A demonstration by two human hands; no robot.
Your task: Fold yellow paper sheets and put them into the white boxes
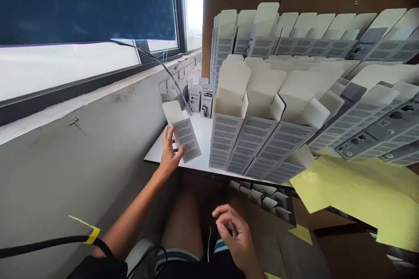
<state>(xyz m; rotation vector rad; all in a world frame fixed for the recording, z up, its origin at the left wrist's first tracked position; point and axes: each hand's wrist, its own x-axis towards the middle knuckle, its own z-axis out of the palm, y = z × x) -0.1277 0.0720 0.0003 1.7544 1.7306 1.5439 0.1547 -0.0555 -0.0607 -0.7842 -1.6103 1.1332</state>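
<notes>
Left hand (170,152) and right hand (234,237) differ: the left grips a small open carton (187,139) by its side, thumb across the printed face, while the right is loosely open with half-curled fingers, above the lap at the carton's five o'clock. That carton leans toward eleven o'clock over the front of the white bench (203,128), its long flap raised; I cannot tell whether its base touches the surface. At its three o'clock stand tall open cartons (253,144) in a row, flaps up, with further rows behind. Small closed boxes (206,101) with product pictures sit at one o'clock, near a thin cable (163,66). Yellow sheets (363,196) lie at four o'clock, and a dark blue blind (85,0) hangs at ten o'clock.
</notes>
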